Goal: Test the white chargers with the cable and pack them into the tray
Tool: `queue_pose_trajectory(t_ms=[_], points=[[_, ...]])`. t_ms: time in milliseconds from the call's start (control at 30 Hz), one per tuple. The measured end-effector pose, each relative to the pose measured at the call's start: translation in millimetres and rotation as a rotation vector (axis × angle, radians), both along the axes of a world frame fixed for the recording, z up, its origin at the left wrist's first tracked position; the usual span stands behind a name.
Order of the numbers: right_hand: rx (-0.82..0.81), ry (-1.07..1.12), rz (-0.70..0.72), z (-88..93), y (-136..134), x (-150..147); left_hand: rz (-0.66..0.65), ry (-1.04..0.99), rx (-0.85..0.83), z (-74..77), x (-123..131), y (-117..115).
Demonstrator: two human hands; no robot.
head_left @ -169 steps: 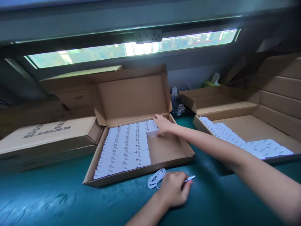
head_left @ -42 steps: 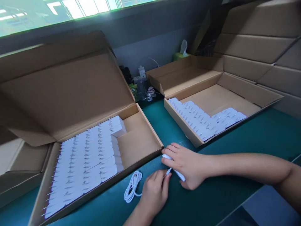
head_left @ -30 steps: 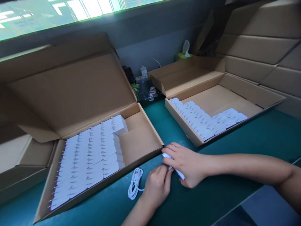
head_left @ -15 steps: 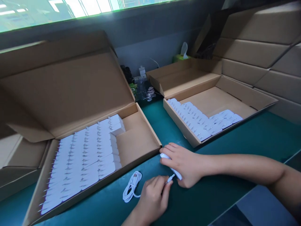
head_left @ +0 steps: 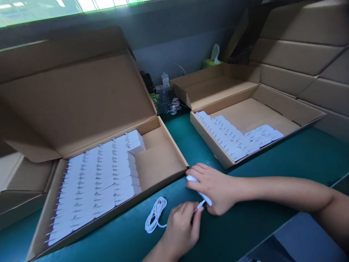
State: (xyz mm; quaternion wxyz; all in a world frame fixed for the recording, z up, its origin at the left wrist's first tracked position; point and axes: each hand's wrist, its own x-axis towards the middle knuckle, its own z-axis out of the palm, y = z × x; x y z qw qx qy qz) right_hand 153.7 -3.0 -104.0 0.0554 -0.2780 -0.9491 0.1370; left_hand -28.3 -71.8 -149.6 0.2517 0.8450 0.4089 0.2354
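My right hand (head_left: 214, 187) is wrapped over a white adapter (head_left: 204, 198), whose lower end shows beneath the palm. Fingers of my left hand (head_left: 182, 227) pinch a white cable plug (head_left: 201, 204) at the adapter's lower end; whether it is seated inside cannot be made out. From my left hand the cable runs to a white coil (head_left: 156, 215) lying on the green table (head_left: 223, 236). An open cardboard box (head_left: 160, 160) on the left holds rows of white adapters (head_left: 106, 174). Fewer white adapters (head_left: 231, 134) sit in the right box (head_left: 208, 140).
Stacked cardboard boxes (head_left: 297, 54) stand at the back right. Between the open boxes, at the back, are a power strip with a white plug (head_left: 165, 79), clear plastic items (head_left: 165, 102) and a green tissue box (head_left: 211, 63). Another carton (head_left: 27, 178) is at the left edge.
The view has shifted slightly. My left hand has moved a little to the right, and the coil has shifted slightly right with the cable. Both hands keep their hold.
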Motion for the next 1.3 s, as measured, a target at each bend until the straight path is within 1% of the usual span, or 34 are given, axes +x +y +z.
queue_pose_trajectory(t_ms=[267, 533, 633, 767, 833, 900, 967, 1033, 1167, 1233, 1300], points=[[0.003, 0.040, -0.005, -2.2, 0, 0, -0.004, 0.003, 0.010, 2.1, 8, 0], [-0.016, 0.056, -0.008, -3.6, -3, 0, 0.000, 0.038, 0.044, 6.4, 15, 6], [-0.008, 0.045, -0.006, -3.2, -2, 0, -0.049, 0.067, 0.062, 7.9, 10, 7], [0.008, 0.026, 0.007, -1.3, 0, 0, -0.106, 0.073, 0.100, 7.4, -8, 10], [0.018, 0.020, 0.017, -0.8, 0, 0, -0.062, 0.039, 0.130, 6.6, -19, 15], [0.025, 0.021, 0.022, -0.3, 1, 0, 0.023, -0.016, 0.137, 6.3, -27, 21], [0.010, 0.040, 0.027, 1.6, 2, 0, 0.109, -0.069, 0.105, 6.8, -29, 27], [-0.043, 0.095, 0.055, 5.9, 6, 3, 0.158, -0.102, 0.070, 7.7, -28, 29], [-0.216, 0.239, 0.153, 17.9, 16, 17, 0.204, -0.121, 0.073, 9.0, -28, 29], [-0.272, 0.264, 0.139, 20.0, 18, 27, 0.212, -0.109, 0.071, 9.0, -30, 29], [-0.305, 0.274, 0.076, 15.9, 17, 35, 0.204, -0.092, 0.068, 8.4, -32, 29]])
